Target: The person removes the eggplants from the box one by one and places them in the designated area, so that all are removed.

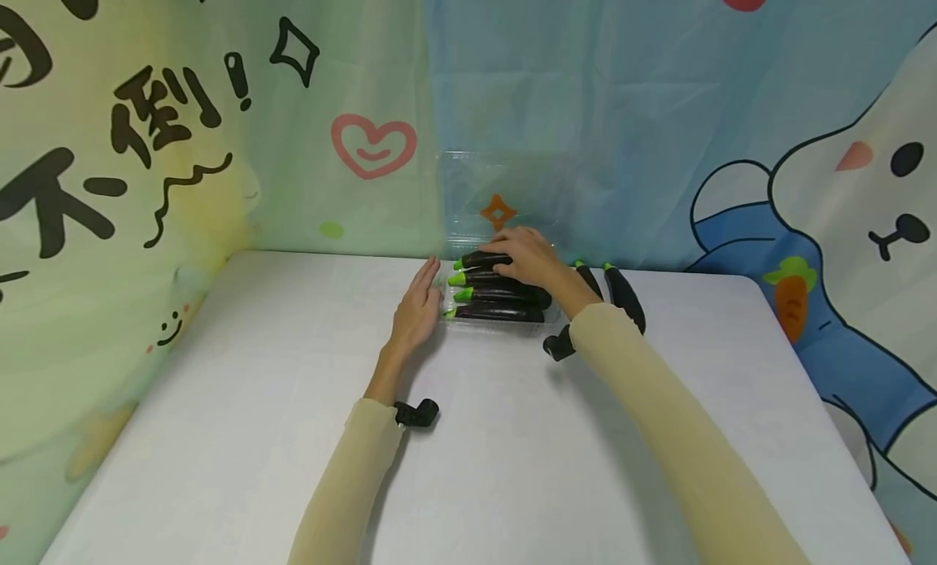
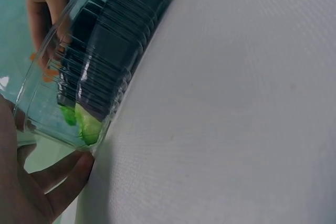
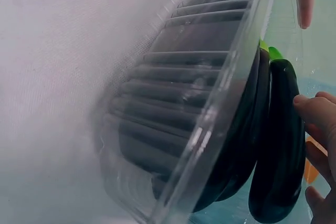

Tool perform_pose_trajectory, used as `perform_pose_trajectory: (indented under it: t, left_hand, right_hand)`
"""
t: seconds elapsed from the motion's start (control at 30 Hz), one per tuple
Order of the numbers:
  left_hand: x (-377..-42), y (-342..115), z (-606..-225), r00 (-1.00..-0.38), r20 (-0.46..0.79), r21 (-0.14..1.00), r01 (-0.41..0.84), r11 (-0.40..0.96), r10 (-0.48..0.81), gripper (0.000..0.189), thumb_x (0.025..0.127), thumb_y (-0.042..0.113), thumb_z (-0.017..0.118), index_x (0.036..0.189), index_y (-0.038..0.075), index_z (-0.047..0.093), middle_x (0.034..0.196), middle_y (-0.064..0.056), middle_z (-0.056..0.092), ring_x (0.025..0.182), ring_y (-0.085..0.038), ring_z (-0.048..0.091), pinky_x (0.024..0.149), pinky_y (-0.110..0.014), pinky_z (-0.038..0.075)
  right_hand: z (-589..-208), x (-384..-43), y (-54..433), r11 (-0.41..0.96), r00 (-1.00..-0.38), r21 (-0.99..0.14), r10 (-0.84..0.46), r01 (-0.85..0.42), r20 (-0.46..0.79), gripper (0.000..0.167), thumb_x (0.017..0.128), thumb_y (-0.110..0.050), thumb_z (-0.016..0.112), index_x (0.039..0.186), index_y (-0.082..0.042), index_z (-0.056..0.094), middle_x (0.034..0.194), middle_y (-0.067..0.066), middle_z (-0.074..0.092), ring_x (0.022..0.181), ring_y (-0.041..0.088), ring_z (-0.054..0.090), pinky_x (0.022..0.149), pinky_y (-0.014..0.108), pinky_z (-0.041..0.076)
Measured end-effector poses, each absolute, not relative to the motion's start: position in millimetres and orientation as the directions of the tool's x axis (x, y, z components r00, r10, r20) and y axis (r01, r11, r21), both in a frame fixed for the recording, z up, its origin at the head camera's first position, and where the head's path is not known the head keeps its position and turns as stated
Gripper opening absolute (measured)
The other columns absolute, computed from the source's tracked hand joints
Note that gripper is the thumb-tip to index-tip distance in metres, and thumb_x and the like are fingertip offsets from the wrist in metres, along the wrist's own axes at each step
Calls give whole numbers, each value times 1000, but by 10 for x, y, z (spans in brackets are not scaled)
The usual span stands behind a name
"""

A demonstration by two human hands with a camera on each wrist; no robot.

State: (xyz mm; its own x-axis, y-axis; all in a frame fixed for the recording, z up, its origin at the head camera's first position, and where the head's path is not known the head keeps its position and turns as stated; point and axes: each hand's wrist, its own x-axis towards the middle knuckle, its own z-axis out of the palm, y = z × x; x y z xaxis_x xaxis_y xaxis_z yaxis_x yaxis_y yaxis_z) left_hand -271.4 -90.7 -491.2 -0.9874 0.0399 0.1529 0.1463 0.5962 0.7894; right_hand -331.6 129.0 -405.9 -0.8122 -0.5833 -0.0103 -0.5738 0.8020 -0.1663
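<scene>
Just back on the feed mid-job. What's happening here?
A person's right hand grips the rearmost eggplant in a clear box, while the left hand touches the box's left end with straight fingers. At least four eggplants lie side by side in the box. Its lid stands open behind. Two more eggplants lie on the table to the right.

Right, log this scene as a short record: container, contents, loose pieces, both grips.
Container: clear plastic tray, clear lid raised behind
Contents: at least four dark eggplants, green ends to the left
Loose: two eggplants right of the tray, on the white table
Left grip: at the tray's left end
Right grip: over the rearmost eggplant, thumb touching it
</scene>
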Motion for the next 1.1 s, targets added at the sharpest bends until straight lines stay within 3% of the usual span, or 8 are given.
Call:
perform_pose_trajectory:
  t: [0.4, 0.63, 1.1]
  left_hand:
    - [-2678, -989, -4889, -987, 153, 782, 145, 607, 39, 54, 98, 21, 32, 152, 19, 34, 161, 4, 29, 147, -23, 31, 113, -55, 32]
    - [-2652, -997, -4949, -990, 133, 787, 129, 603, 38, 53, 99, 19, 33, 152, 19, 35, 160, 5, 29, 146, -23, 32, 113, -56, 33]
    - [-2700, -908, -4890, -988, 146, 786, 145, 601, 48, 55, 97, 21, 34, 152, 23, 34, 160, 4, 30, 146, -23, 33, 112, -56, 34]
  right_hand:
    - [-4200, -3380, 1174, 829, -835, -139, -549, -542, -23, 49, 94, -25, 63, 141, -27, 52, 144, 9, 50, 130, 34, 47, 112, 56, 33]
    - [-4302, -3366, 1141, 841, -846, -153, -531, -519, -51, 49, 95, -20, 61, 142, -27, 51, 146, 9, 47, 132, 33, 44, 114, 57, 29]
    - [-4202, -3383, 1255, 818, -821, -109, -570, -564, -23, 46, 96, -14, 59, 139, -27, 54, 139, 8, 53, 121, 33, 51, 102, 53, 43]
